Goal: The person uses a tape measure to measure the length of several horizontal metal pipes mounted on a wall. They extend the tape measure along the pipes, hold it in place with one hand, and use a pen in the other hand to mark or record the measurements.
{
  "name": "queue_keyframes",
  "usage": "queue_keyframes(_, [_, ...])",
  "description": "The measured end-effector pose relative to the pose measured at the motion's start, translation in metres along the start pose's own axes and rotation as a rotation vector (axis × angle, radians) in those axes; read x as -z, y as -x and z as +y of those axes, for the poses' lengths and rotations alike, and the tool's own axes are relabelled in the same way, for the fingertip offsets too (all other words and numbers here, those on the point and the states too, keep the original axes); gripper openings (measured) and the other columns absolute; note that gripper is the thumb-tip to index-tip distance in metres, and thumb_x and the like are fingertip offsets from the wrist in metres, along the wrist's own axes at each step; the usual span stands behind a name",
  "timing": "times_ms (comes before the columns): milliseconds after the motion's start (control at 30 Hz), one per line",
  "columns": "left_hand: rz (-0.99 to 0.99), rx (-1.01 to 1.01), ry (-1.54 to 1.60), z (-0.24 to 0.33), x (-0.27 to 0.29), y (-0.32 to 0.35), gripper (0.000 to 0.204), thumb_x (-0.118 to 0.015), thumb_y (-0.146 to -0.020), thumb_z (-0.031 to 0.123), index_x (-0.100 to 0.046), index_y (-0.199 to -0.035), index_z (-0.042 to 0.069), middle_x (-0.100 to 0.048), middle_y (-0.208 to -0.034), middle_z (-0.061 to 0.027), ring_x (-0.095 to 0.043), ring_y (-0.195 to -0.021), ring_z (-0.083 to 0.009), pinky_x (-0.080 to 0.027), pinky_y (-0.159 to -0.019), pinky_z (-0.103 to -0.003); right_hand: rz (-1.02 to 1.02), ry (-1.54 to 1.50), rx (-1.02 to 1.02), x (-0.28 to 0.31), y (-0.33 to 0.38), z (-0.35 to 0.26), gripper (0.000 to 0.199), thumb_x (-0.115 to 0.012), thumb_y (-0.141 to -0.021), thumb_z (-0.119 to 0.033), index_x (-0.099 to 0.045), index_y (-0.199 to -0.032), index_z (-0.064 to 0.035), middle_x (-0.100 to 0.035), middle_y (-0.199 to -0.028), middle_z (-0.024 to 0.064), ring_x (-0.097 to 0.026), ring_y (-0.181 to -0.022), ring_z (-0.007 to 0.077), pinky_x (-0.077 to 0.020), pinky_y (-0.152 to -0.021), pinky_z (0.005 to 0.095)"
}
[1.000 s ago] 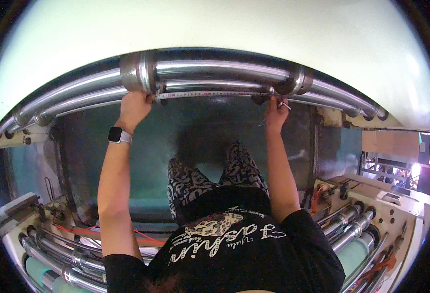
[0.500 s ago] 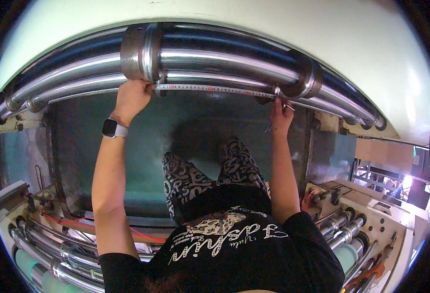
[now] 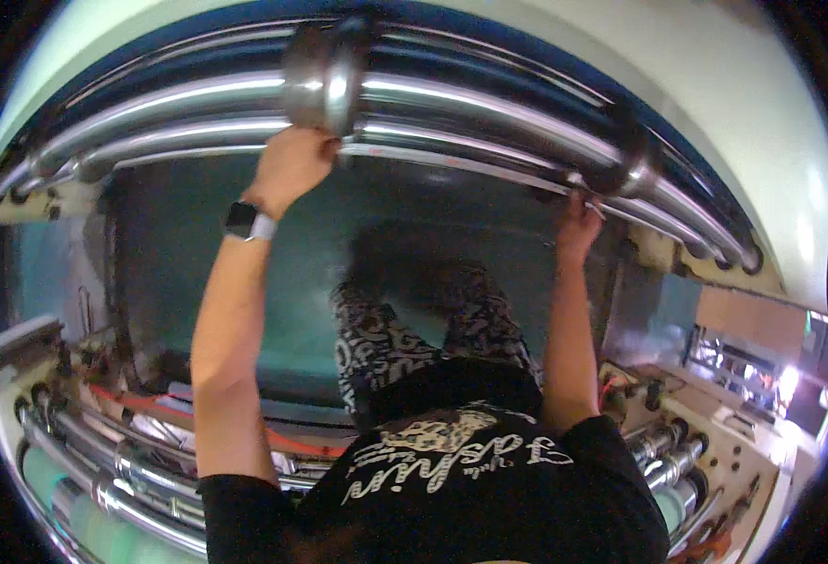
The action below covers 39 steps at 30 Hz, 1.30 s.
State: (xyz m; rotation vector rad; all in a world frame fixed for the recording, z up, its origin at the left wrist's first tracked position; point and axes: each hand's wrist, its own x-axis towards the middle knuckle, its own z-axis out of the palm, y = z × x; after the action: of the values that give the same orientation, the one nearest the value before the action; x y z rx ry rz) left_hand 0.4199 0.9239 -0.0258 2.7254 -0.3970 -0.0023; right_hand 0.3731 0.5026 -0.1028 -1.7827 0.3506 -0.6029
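A thin white measuring tape [image 3: 447, 161] is stretched along the lowest metal shaft, between my two hands. My left hand [image 3: 293, 167], with a watch on its wrist, is closed at the tape's left end, just under a wide dark metal collar [image 3: 307, 83]. On the right, my right hand [image 3: 578, 222] pinches the tape's other end below a second collar [image 3: 628, 155]. A thin, light stick-like piece [image 3: 595, 209] juts from the right fingers; blur hides its kind.
Several polished shafts [image 3: 197, 101] run across the machine under a white cover [image 3: 715, 85]. Below them lies a dark green floor panel [image 3: 197, 263]. More rollers [image 3: 146, 512] stand at the lower left and lower right, with an orange-red cable [image 3: 136, 402] at the left.
The view has shifted, so the shafts and both hands appear farther right. Both hands keep their places by the collars, with the tape still stretched between them. The picture is now more blurred.
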Motion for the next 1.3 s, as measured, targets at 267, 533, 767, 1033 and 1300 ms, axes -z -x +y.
queue_keyframes(267, [0.017, -0.033, -0.013, -0.002, 0.0, -0.004, 0.016, -0.05, -0.073, 0.018, -0.061, -0.078, 0.009, -0.06, -0.074, -0.014, -0.058, -0.072, -0.0318, -0.046, -0.063, -0.042, -0.071, 0.008, 0.109, -0.003, -0.003, 0.004, 0.008, -0.05, -0.086, -0.017, -0.049, -0.085, -0.0092, -0.045, -0.065, -0.0031, -0.04, -0.052, 0.0052, -0.0325, -0.043, 0.0189])
queue_keyframes(533, [0.089, -0.061, 0.031, -0.01, -0.009, -0.006, 0.017, -0.053, -0.073, 0.022, -0.062, -0.079, 0.009, -0.06, -0.072, -0.0149, -0.057, -0.07, -0.0334, -0.046, -0.062, -0.044, -0.104, -0.109, -0.068, -0.009, 0.007, -0.018, 0.008, -0.05, -0.086, -0.018, -0.046, -0.086, -0.0112, -0.043, -0.064, -0.0044, -0.039, -0.05, 0.0046, -0.0326, -0.043, 0.017])
queue_keyframes(767, [0.028, -0.028, -0.039, -0.006, -0.005, -0.008, 0.016, -0.05, -0.073, 0.018, -0.062, -0.076, 0.008, -0.06, -0.072, -0.0135, -0.059, -0.07, -0.0308, -0.047, -0.063, -0.041, -0.085, 0.002, -0.073, -0.01, 0.006, -0.026, 0.009, -0.05, -0.086, -0.018, -0.044, -0.081, -0.0118, -0.039, -0.059, -0.0053, -0.034, -0.047, 0.0038, -0.0272, -0.039, 0.0182])
queue_keyframes(1033, [0.078, -0.062, -0.007, -0.009, -0.009, -0.006, 0.016, -0.053, -0.073, 0.022, -0.062, -0.078, 0.01, -0.059, -0.071, -0.015, -0.058, -0.07, -0.0336, -0.046, -0.062, -0.044, -0.096, -0.1, -0.085, -0.014, 0.01, -0.029, 0.009, -0.048, -0.086, -0.013, -0.043, -0.079, -0.0112, -0.038, -0.059, -0.0047, -0.033, -0.048, 0.0039, -0.0266, -0.041, 0.0187])
queue_keyframes(1300, [0.051, -0.047, -0.003, -0.007, -0.007, -0.006, 0.016, -0.053, -0.073, 0.022, -0.062, -0.078, 0.009, -0.059, -0.072, -0.0161, -0.058, -0.07, -0.0334, -0.046, -0.062, -0.044, -0.139, -0.113, -0.001, -0.003, 0.003, -0.01, 0.011, -0.051, -0.085, -0.018, -0.045, -0.082, -0.0099, -0.039, -0.062, -0.0057, -0.036, -0.051, 0.0035, -0.0276, -0.043, 0.0185])
